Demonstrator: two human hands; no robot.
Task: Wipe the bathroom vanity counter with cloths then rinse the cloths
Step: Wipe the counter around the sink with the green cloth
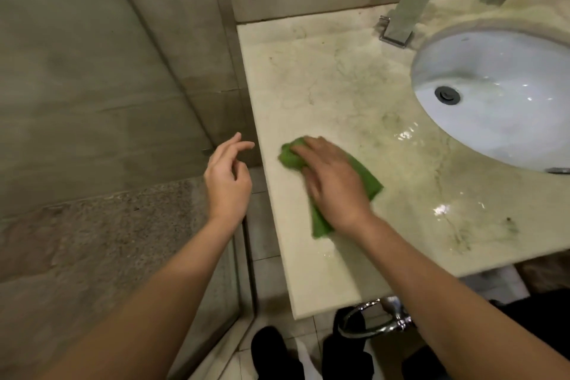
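Right hand presses a green cloth flat on the vanity counter.
The cloth lies crumpled near the left edge of the counter, apart from the white sink basin; the fingers lie almost straight on top of it (they do not curl around it). The left hand hovers just past that edge, fingers loose and apart, holding nothing.

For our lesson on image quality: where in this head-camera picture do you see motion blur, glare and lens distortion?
Head view: the right hand and green cloth are smeared by motion blur; the left hand is sharper. Glare spots sit on the wet counter near the sink. The wide lens slightly bows the counter's left edge.
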